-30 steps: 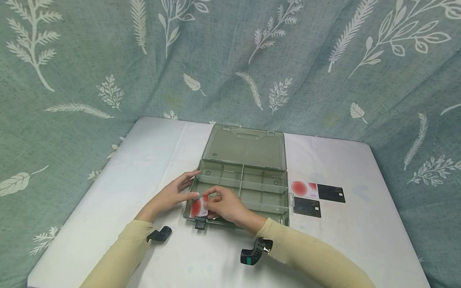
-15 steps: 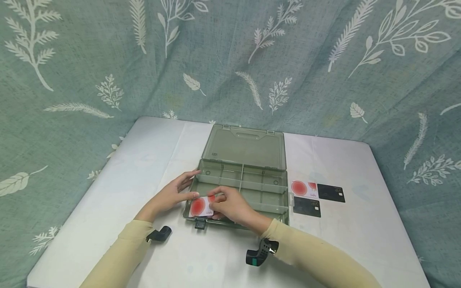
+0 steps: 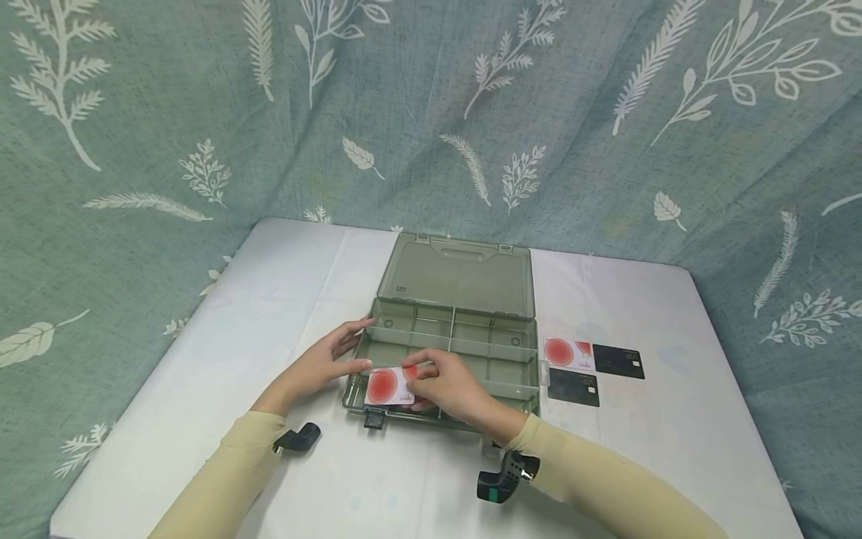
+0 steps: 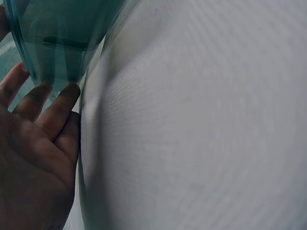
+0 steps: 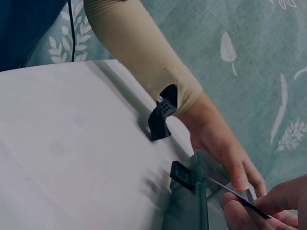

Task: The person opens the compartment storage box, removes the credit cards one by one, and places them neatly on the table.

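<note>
My right hand (image 3: 447,385) pinches a white card with red circles (image 3: 385,386) by its right end. The card is over the front left compartment of a translucent green divided box (image 3: 494,367), whose lid (image 3: 458,277) lies back. In the right wrist view the card (image 5: 249,203) shows edge-on between thumb and fingers. My left hand (image 3: 330,359) touches the box's left side. Its thumb is at the rim, and in the left wrist view the extended fingers of the left hand (image 4: 41,139) meet the outer wall of the box (image 4: 62,43).
Right of the box lie another white card with red circles (image 3: 562,353) and two black cards, one beside it (image 3: 619,361) and one nearer (image 3: 566,387). A latch (image 3: 374,421) juts from the box's front. A white cloth (image 3: 377,494) covers the table; patterned curtains stand behind.
My right hand has moved rightward, sliding the card away from the box's left end, so more of its face shows. My left hand and the box have stayed in place.
</note>
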Tool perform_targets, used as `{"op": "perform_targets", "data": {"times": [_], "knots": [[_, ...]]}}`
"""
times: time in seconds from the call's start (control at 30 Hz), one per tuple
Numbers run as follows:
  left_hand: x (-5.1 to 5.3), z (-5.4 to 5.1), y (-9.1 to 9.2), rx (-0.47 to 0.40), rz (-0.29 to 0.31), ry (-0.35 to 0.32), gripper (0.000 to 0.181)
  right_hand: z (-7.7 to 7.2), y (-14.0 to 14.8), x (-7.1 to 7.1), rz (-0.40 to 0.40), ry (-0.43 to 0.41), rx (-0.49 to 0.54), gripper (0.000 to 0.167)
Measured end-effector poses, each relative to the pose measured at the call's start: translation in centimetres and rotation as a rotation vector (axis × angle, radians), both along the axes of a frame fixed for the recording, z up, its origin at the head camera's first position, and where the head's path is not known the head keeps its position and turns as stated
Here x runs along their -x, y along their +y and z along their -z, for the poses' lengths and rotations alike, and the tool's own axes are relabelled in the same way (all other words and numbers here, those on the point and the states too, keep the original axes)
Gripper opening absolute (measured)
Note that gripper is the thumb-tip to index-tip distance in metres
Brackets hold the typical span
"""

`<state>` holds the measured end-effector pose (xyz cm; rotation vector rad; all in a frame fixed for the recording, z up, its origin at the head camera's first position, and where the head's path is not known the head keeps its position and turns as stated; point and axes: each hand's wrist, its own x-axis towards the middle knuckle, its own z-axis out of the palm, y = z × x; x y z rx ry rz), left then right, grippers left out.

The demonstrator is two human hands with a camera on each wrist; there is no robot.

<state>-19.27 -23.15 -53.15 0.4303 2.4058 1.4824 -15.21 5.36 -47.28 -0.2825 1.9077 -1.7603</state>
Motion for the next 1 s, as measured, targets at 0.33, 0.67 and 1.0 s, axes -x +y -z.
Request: {"op": "perform_targets", "data": {"times": [0.33,0.67,1.0], "knots": [[0.0,0.0,0.0,-0.001,0.006,0.005,0.074,0.1,1.7,0.0,0.013,0.011,0.016,0.034],[-0.1,-0.2,0.1,-0.006,0.014,0.013,0.075,0.0,3.9,0.0,0.019,0.034,0.041,0.034],[-0.1,-0.2,0.1,-0.006,0.018,0.012,0.075,-0.4,6.0,0.0,0.038,0.036,0.03,0.034]]}}
